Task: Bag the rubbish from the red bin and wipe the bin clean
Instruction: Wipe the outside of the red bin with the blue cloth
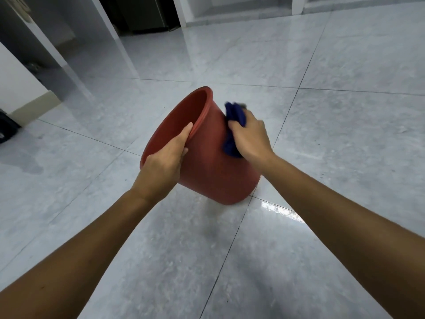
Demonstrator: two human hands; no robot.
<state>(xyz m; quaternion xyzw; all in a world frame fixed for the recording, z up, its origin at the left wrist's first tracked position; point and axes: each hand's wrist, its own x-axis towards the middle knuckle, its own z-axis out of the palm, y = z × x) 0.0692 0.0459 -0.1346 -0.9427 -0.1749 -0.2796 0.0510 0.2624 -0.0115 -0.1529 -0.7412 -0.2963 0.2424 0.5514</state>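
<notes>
The red bin point(211, 166) is tilted with its mouth facing up and to the left, its base edge resting on the tiled floor. My left hand point(165, 160) grips the near part of the rim, thumb lying along the lip. My right hand point(250, 137) presses a dark blue cloth point(234, 116) against the bin's outer wall on the right side. What I can see of the inside of the bin looks bare; its bottom is hidden.
Glossy grey floor tiles point(333, 157) spread all around. A black object point(7, 127) sits at the far left edge by a white wall. A dark doorway point(142, 12) opens at the back, with white pillars beside it.
</notes>
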